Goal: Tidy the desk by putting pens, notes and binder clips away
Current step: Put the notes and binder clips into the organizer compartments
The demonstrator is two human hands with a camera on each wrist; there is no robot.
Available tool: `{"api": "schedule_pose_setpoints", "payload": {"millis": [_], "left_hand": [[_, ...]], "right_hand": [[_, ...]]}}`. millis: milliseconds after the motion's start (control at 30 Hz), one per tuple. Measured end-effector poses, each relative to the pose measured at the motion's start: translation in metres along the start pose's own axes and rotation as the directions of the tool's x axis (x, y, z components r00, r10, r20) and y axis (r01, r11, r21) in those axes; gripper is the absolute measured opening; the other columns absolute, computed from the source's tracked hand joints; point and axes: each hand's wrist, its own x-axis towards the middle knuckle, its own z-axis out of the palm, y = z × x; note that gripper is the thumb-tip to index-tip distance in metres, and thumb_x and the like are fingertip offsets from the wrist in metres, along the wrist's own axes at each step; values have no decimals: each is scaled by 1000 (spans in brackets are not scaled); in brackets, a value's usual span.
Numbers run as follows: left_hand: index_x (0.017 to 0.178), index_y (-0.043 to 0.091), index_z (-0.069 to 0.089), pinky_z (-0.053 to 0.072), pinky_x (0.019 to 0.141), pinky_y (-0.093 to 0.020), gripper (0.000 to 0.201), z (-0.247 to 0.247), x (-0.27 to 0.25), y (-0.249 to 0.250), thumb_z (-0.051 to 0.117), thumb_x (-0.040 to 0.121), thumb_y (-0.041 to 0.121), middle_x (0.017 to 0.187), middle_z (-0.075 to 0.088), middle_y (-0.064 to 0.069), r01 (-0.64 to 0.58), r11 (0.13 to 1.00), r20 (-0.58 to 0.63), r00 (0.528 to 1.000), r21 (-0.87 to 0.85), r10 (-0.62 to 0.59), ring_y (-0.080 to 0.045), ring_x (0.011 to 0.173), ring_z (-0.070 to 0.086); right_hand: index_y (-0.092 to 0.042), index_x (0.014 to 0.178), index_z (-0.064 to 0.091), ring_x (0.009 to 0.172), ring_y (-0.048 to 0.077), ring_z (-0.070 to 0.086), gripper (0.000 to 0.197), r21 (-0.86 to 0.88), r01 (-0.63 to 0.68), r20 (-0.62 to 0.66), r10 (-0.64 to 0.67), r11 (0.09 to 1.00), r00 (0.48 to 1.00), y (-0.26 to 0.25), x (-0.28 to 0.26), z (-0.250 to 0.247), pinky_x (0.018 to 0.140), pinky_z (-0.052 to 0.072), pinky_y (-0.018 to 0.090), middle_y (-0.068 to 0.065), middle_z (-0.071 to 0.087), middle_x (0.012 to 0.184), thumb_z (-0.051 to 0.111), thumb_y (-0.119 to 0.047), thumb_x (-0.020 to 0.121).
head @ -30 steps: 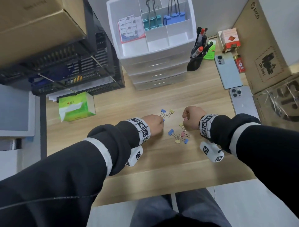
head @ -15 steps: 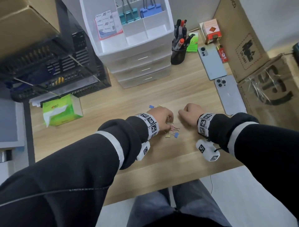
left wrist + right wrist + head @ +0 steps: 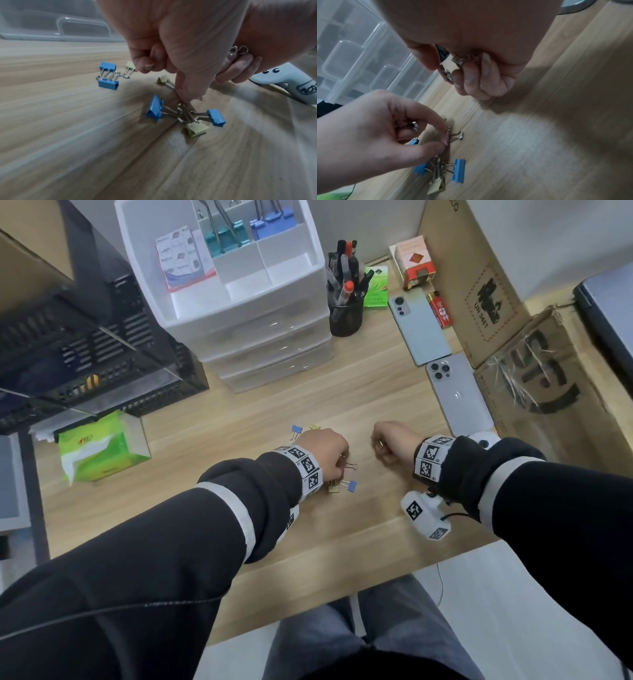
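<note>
The left hand works over a loose cluster of small blue and cream metal binder clips lying on the light wood-grain desk. Its thumb and forefinger pinch a small pink binder clip at desk level; the remaining fingers curl around at least one further clip, of which only wire loops show.

The right hand hangs just beside the left, fingers curled into a loose fist around collected clips (silver wire handles protrude; the count cannot be determined).

Judged progress: partial. The white plastic drawer organiser at the back of the desk already contains large teal and blue clips and a pad of notes in its top compartments, and the black mesh pen cup beside it holds pens. Outstanding: a second group of three small clips further back, the cluster under the left hand, and transfer of both handfuls to the organiser.
</note>
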Motion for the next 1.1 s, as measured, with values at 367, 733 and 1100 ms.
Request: {"api": "schedule_pose_setpoints", "payload": {"millis": [367, 733, 1100], "left_hand": [[85, 25, 72, 36, 53, -23, 14, -27, -22, -13, 67, 75, 32, 61, 63, 7, 65, 976, -148, 984, -210, -97, -17, 64, 58], [89, 23, 72, 43, 64, -27, 17, -69, -63, -45, 72, 75, 32, 71, 59, 8, 33, 985, -254, 964, -168, -76, -17, 69, 53], [99, 20, 65, 49, 62, -32, 29, -101, -78, -39, 72, 74, 33, 78, 61, 7, -32, 994, -255, 967, -100, 6, -23, 77, 61]], "right_hand": [[-5, 60, 41, 34, 12, 26, 8, -73, -69, 111, 77, 995, 991, -20, -13, 12, 45, 22, 14, 9, 40, 41, 41, -6, 68], [-11, 70, 55, 37, 10, 20, 18, 196, -155, 488, 41, 968, 872, -43, -26, 59, 42, 8, 15, 0, 32, 52, 39, -10, 61], [-7, 106, 60, 65, 25, 63, 36, 439, -283, 475, 47, 853, 879, -71, -34, 85, 64, 58, 39, 11, 61, 80, 41, -36, 99]]}}
